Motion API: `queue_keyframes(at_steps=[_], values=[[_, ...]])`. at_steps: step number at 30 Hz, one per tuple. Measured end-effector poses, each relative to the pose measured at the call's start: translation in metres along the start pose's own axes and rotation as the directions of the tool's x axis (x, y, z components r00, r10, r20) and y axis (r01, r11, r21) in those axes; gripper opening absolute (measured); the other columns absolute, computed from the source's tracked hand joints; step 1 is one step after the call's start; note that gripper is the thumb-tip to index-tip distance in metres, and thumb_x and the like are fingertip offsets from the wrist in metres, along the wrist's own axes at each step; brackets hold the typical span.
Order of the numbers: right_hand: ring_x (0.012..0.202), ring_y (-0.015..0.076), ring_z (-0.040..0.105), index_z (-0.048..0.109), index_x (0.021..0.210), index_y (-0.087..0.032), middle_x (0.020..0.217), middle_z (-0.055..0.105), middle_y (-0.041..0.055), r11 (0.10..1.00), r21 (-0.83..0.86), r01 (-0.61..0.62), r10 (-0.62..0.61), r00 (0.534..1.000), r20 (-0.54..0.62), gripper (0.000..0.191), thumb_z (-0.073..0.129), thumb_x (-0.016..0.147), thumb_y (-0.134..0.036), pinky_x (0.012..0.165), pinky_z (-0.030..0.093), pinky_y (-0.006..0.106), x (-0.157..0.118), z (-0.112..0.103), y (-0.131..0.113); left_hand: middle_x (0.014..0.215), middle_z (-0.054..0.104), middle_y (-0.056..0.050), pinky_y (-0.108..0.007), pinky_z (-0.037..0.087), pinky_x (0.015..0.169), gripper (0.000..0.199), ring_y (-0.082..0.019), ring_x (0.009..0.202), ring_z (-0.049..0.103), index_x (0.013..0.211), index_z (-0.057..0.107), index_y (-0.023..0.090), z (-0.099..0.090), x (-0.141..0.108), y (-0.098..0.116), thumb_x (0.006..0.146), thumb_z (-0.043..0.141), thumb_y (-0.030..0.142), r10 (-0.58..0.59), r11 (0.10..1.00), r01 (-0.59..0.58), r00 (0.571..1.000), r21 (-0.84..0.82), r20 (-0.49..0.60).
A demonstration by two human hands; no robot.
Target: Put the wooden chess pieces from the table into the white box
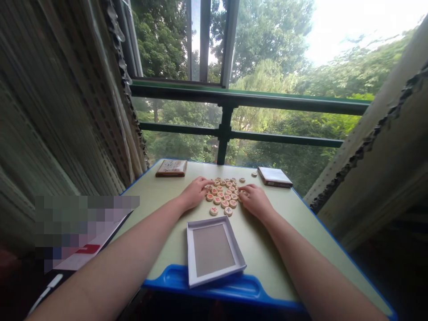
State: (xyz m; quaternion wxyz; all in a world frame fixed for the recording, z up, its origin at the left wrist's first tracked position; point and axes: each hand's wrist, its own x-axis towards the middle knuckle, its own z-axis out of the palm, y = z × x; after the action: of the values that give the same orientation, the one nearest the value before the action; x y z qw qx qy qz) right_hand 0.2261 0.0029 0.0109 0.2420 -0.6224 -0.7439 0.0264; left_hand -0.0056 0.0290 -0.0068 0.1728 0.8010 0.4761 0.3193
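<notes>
Several round wooden Chinese chess pieces lie in a loose cluster at the middle of the table, with red or dark characters on their upper faces. My left hand rests at the cluster's left side, fingers stretched out against the outer pieces. On the opposite side my right hand touches the right-hand pieces with its fingers extended and apart. Some pieces are partly hidden by the fingers. Nearer to me sits a shallow white box half, hollow side up, its near edge over the table's blue rim.
A brown patterned flat box lies at the table's back left, and a white-topped flat box at the back right. Beyond the table runs a green railing before the window. Curtains hang at both sides.
</notes>
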Motion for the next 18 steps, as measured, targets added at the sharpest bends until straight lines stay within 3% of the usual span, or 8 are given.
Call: queue_keyframes(at_steps=[3, 6, 11, 15, 18], values=[[0.094, 0.0208, 0.056, 0.071, 0.094, -0.020, 0.104, 0.062, 0.0094, 0.999, 0.035, 0.029, -0.030, 0.999, 0.015, 0.028, 0.047, 0.081, -0.026, 0.088, 0.039, 0.033, -0.002, 0.001, -0.005, 0.105, 0.057, -0.006, -0.029, 0.042, 0.093, 0.038, -0.017, 0.098, 0.054, 0.099, 0.068, 0.020, 0.002, 0.002, -0.003, 0.076, 0.040, 0.007, 0.015, 1.000, -0.015, 1.000, -0.015, 0.019], [0.094, 0.0228, 0.053, 0.071, 0.093, -0.023, 0.104, 0.062, 0.0090, 0.998, 0.002, 0.062, -0.062, 0.998, -0.003, 0.027, 0.049, 0.081, -0.034, 0.088, 0.037, 0.038, -0.006, 0.001, -0.014, 0.103, 0.058, -0.006, -0.029, 0.043, 0.094, 0.035, -0.017, 0.098, 0.055, 0.096, 0.069, 0.019, 0.003, 0.003, -0.004, 0.078, 0.040, 0.010, 0.024, 1.000, -0.023, 0.999, -0.021, 0.032], [0.093, 0.0223, 0.048, 0.071, 0.091, -0.032, 0.102, 0.062, 0.0028, 0.965, 0.002, 0.263, -0.263, 0.963, 0.063, 0.023, 0.052, 0.081, -0.039, 0.088, 0.034, 0.039, -0.011, 0.002, -0.022, 0.100, 0.056, -0.006, -0.030, 0.042, 0.093, 0.034, -0.017, 0.096, 0.055, 0.087, 0.069, 0.020, 0.001, 0.002, -0.001, 0.075, 0.039, 0.010, 0.003, 1.000, -0.003, 0.999, -0.004, 0.046], [0.090, 0.0208, 0.047, 0.072, 0.085, -0.028, 0.099, 0.064, 0.0028, 0.960, -0.007, 0.279, -0.278, 0.959, 0.054, 0.020, 0.053, 0.080, -0.032, 0.087, 0.035, 0.035, -0.010, 0.001, -0.023, 0.092, 0.056, -0.005, -0.029, 0.045, 0.081, 0.034, -0.016, 0.084, 0.055, 0.090, 0.066, 0.017, -0.010, 0.005, 0.003, 0.072, 0.038, 0.009, -0.042, 0.999, 0.042, 0.999, 0.019, -0.007], [0.088, 0.0210, 0.046, 0.071, 0.091, -0.026, 0.098, 0.063, 0.0047, 0.970, -0.017, 0.242, -0.240, 0.968, 0.076, 0.021, 0.054, 0.079, -0.032, 0.085, 0.035, 0.035, -0.010, -0.001, -0.025, 0.074, 0.056, -0.002, -0.027, 0.044, 0.067, 0.030, -0.015, 0.069, 0.053, 0.088, 0.063, 0.016, -0.023, 0.007, 0.007, 0.069, 0.041, 0.011, -0.153, 0.988, 0.153, 0.988, -0.007, -0.019]])
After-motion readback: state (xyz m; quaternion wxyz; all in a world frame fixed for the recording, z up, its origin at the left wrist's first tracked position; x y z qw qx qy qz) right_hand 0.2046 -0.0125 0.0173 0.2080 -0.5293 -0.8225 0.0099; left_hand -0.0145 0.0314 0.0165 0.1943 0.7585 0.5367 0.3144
